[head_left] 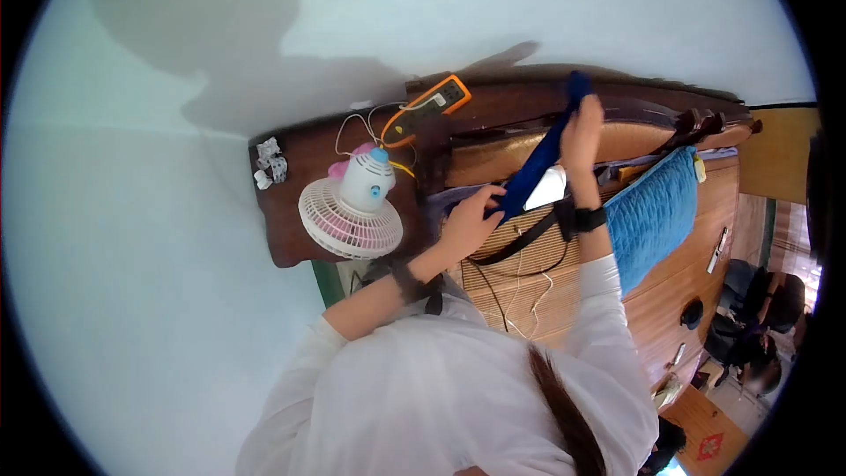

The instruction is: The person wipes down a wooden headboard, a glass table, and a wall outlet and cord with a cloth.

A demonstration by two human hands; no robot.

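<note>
A person in a white shirt (423, 388) reaches forward with both arms, a lock of brown hair (564, 405) hanging over the front and a dark band on each wrist. The left hand (471, 225) has bent fingers against the lower part of a dark blue cloth (533, 166); how firmly its grip closes cannot be told. The right hand (582, 137), farther out, has its grip closed around the cloth near the upper end. The cloth slants between the two hands, above the bed's slatted mat (489, 293). A dark strap (520, 242) and white cords (539, 304) lie on the mat, and a white item (546, 187) shows just beside the cloth. To the right lies a blue quilted piece (656, 216). To the left, a dark wooden table (304, 154) carries a white fan (352, 216), an orange-edged power strip (429, 110) and small crumpled bits (271, 163). Beyond the bed's wooden headboard (634, 88) rises a pale wall (564, 0). Far right, another person (775, 300) is near a curtain (795, 238).
</note>
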